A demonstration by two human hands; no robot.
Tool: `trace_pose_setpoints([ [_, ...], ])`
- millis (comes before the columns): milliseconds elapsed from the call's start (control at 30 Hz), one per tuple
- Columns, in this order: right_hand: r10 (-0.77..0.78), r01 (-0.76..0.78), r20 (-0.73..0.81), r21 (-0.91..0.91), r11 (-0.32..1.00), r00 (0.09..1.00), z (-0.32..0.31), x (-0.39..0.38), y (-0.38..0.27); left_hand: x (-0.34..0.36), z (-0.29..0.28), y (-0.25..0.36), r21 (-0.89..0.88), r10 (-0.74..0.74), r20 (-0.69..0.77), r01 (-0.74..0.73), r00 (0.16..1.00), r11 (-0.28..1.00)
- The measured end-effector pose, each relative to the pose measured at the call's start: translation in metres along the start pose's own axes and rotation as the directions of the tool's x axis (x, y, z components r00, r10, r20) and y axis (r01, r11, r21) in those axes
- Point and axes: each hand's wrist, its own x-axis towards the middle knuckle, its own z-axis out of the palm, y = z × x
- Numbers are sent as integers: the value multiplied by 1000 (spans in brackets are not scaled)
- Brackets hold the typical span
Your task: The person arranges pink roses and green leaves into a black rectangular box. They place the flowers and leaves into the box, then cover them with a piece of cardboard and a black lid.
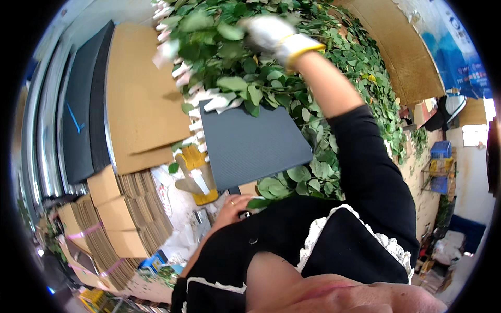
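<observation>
My right hand (269, 39), in a white glove with a yellow cuff, reaches into leafy green branches (219, 47) at the top; motion blurs its fingers. White wrapped stem ends (182, 70) line the pile's left side. A dark grey board (255, 146) lies below the leaves. My bare left hand (235, 204), wearing a ring, is low beside my body, fingers curled near a green leaf (258, 203); what they hold is unclear. Just above it lies a yellow work glove (195, 169).
Flat cardboard sheets (135, 88) and dark boards (78, 104) stand at left, above stacked cardboard bundles (115, 224). A brown cardboard panel (396, 47) borders the leaves at upper right. Blue and yellow crates (441, 167) sit on the far right.
</observation>
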Motion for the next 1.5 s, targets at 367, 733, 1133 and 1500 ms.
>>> trace_pose_setpoints([
  [367,-488,467,126,165,869,864,-42,-300,19,-4,6,-14,-150,-170,-9,167,985,974],
  [733,-185,150,635,109,983,750,-35,-227,-11,14,-12,11,89,-73,-44,77,996,993],
  [1133,10,2,382,-31,1000,924,93,36,33,-3,13,-8,-94,-80,-192,63,978,994],
  [1500,-112,86,-590,-72,994,799,-142,-63,20,7,5,-1,-23,-20,-181,16,983,1000],
])
